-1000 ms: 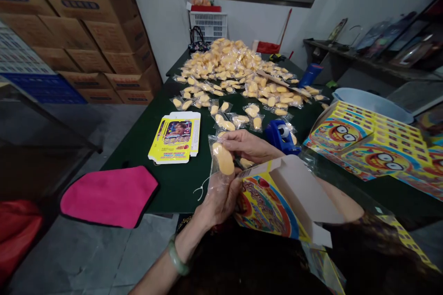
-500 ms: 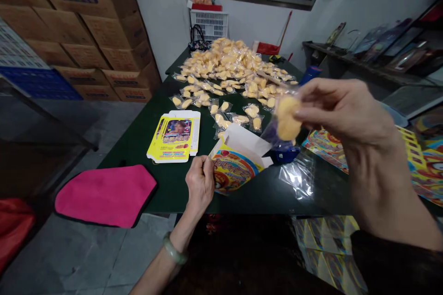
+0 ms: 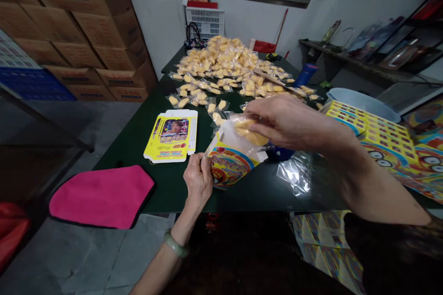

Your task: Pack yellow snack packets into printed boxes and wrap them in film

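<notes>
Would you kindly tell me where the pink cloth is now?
In the head view, the pink cloth lies on the near left edge of the table, left of the left hand and below the flat yellow carton.

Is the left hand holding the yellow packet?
No. The right hand pinches the packet over the open box, while the left hand grips the box's edge.

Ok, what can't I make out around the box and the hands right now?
Head view only.
- Inside of the open box: hidden by its flap and the packet the right hand pinches.
- Blue thing behind that hand: mostly covered.
- Flat carton: print blurred.
- Fingertips of the left hand on the box edge: not visible.
</notes>
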Demonstrator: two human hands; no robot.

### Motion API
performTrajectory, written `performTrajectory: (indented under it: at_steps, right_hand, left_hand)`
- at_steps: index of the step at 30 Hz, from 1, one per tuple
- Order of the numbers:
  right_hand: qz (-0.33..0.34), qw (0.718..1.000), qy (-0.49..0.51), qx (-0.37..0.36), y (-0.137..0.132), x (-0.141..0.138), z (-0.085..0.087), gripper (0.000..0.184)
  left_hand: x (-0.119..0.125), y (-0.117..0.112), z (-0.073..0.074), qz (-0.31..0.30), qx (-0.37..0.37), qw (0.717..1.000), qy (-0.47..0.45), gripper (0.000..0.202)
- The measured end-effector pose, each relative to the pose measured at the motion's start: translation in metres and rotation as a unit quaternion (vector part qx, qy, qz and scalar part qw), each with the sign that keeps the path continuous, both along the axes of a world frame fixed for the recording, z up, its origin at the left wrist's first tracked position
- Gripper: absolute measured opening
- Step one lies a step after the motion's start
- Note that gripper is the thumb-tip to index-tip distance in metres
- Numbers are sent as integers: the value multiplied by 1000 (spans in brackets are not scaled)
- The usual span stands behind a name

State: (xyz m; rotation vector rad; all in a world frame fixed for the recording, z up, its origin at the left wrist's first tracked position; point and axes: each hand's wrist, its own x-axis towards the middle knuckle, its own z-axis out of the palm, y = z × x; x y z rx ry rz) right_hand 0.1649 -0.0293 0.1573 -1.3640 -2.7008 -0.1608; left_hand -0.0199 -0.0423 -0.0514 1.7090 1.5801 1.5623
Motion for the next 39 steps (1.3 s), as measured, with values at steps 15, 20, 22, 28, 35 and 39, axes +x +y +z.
performTrajectory:
  at_steps: [15, 20, 22, 28, 35, 39]
  right_hand:
    - [-50, 994, 31, 87, -2, -33, -53, 24]
    - [-5, 993, 74, 88, -6, -35, -80, 28]
    - [-5, 997, 73, 34, -4, -36, -80, 28]
    - [3, 991, 80, -105, 1, -42, -74, 35]
    - [120, 963, 226, -83, 4, -41, -89, 28]
    - [27, 854, 497, 151, -8, -21, -102, 21]
  left_hand:
    - [-3, 1, 0, -4, -23, 1000, -7, 33]
    - [-4, -1, 0, -5, -14, 1000, -8, 33]
    - [-3, -2, -1, -6, -10, 1000, -10, 34]
    - [-6, -3, -6, 17, -29, 999, -40, 38]
    - [0, 4, 23, -23, 52, 996, -74, 38]
    - [7, 14, 25, 2, 100, 987, -122, 27]
